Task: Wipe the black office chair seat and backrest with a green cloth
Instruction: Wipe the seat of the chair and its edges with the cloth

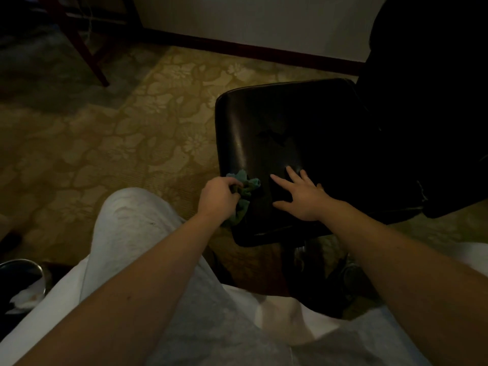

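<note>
Two hands are in view: the left hand [220, 195] and the right hand [301, 198]. There is one cloth [245, 191], one chair [303, 128] with one backrest [427, 101], one metal-rimmed bin [23, 262] and one wooden leg [89, 57].

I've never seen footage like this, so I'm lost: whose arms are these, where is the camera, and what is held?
No machine here: a person wears a wide-angle camera on the head, looking down at their own arms. The left hand grips a bunched green cloth at the edge of the black chair seat. The right hand, spread open, rests on the seat. The backrest rises at the right, in shadow. Patterned carpet lies beneath.
</note>
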Demonstrator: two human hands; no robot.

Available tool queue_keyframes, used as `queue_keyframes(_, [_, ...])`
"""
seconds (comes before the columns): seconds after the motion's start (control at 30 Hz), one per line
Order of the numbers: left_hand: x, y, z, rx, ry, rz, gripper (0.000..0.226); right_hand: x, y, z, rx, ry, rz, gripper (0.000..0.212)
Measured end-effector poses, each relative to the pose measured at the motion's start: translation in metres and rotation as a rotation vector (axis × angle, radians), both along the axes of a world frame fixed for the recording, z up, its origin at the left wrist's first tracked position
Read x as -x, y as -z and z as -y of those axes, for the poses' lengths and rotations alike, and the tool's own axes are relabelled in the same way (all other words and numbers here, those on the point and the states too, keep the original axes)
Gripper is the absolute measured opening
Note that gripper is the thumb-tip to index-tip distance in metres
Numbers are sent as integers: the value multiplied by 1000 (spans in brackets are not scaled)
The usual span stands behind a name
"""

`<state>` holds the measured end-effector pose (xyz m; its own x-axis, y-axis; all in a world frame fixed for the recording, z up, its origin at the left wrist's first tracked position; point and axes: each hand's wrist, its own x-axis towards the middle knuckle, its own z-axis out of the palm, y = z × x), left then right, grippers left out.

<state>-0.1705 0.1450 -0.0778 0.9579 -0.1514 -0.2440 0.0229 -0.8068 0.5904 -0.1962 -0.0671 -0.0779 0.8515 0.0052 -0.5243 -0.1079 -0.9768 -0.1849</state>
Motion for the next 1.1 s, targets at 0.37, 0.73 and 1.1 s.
queue_keyframes(0.37, [-12,-1,-14,-65,32,-12,29,-16,-5,-19,107,-12,-53,70])
queue_keyframes(0.73, [-38,-9,-25,-30,31,-39,31,-16,-1,-23,110,-7,5,70])
queue_keyframes(1.1, [-14,-3,-32,-64,140,-172,33,-21,-3,-23,119,-23,-22,71])
